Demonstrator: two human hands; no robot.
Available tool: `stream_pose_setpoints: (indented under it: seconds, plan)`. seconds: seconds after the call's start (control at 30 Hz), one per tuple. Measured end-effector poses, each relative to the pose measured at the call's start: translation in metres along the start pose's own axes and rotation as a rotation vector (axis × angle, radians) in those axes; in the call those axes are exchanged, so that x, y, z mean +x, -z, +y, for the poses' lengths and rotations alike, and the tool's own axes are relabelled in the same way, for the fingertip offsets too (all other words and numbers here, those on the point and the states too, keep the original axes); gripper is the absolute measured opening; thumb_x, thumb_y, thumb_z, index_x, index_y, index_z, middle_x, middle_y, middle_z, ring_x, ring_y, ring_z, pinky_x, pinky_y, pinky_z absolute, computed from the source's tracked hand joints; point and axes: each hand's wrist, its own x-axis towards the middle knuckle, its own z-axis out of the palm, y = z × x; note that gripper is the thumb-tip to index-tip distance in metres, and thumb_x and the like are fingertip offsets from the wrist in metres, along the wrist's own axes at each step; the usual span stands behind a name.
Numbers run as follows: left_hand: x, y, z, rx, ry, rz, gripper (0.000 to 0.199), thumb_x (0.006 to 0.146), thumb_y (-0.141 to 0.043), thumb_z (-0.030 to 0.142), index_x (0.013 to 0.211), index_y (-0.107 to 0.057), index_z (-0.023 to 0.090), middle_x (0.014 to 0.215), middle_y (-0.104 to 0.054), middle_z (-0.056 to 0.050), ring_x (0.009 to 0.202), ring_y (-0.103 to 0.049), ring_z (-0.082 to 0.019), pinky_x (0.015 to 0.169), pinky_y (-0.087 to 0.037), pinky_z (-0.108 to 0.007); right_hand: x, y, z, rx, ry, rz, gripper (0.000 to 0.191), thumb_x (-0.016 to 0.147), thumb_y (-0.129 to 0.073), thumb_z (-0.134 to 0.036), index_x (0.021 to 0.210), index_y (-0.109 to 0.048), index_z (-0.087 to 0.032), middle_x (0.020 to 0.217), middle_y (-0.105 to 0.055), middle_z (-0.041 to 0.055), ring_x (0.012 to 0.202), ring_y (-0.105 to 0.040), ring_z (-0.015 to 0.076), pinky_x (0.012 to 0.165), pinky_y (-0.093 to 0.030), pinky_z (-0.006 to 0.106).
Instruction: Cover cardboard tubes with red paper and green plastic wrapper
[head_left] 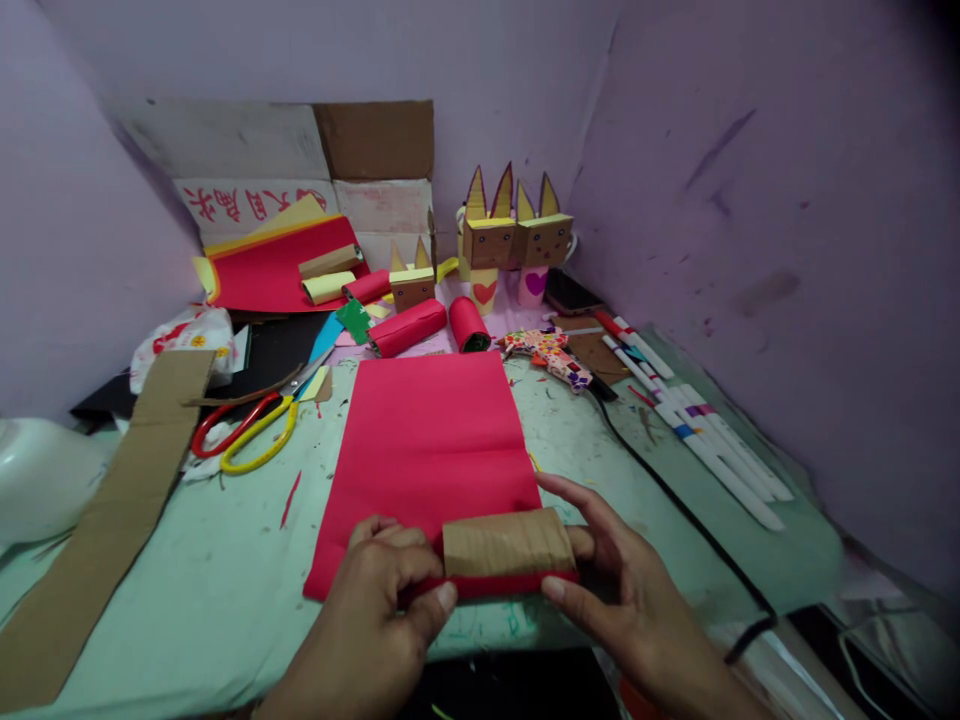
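Observation:
A sheet of red paper point(435, 430) lies on the table with its near edge turned up against a brown cardboard tube point(506, 543). At the tube's left end is my left hand point(390, 585), its fingers curled and its thumb pressing the red edge. My right hand point(622, 570) grips the other end, with a finger at the tube's opening, the thumb on the folded paper and the index finger stretched over the sheet. Which fingers reach inside the tube is partly hidden.
Scissors point(259, 435) and a long cardboard strip point(142, 470) lie on the left. To the right are a patterned glue gun point(551, 357) with a black cord point(675, 500) and several markers point(720, 450). Red-wrapped tubes point(409, 328) and cardboard animal figures point(544, 240) stand behind.

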Motion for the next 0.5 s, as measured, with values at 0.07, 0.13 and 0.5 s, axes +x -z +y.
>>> stream_pose_setpoints:
  seconds: [0.07, 0.13, 0.5]
  plan:
    - [-0.0001, 0.0010, 0.0008, 0.011, 0.007, -0.026, 0.030, 0.077, -0.043, 0.028, 0.051, -0.032, 0.019, 0.058, -0.044, 0.002, 0.066, -0.046, -0.017, 0.084, -0.032, -0.041, 0.0001, 0.0001, 0.0004, -0.002, -0.002, 0.006, 0.065, 0.078, -0.063, -0.031, 0.135, -0.033, -0.022, 0.085, -0.069, 0.0035, 0.078, -0.065, 0.0203, 0.071, -0.049, 0.033]
    - [-0.0002, 0.0014, 0.0010, 0.022, 0.012, -0.039, 0.029, 0.076, -0.042, 0.029, 0.051, -0.031, 0.019, 0.058, -0.043, 0.002, 0.067, -0.046, -0.018, 0.084, -0.031, -0.041, 0.0002, 0.0003, 0.0007, 0.000, -0.007, 0.001, 0.065, 0.078, -0.063, -0.030, 0.135, -0.032, -0.021, 0.083, -0.069, 0.0033, 0.077, -0.064, 0.0203, 0.070, -0.049, 0.033]
    - [-0.0006, -0.0022, -0.0062, 0.027, -0.014, 0.002, 0.030, 0.078, -0.042, 0.031, 0.051, -0.032, 0.020, 0.058, -0.043, 0.002, 0.066, -0.046, -0.018, 0.082, -0.032, -0.039, 0.0012, 0.0010, -0.0009, 0.037, -0.031, -0.021, 0.066, 0.078, -0.063, -0.029, 0.135, -0.031, -0.021, 0.082, -0.066, 0.0024, 0.077, -0.062, 0.0198, 0.071, -0.046, 0.035]
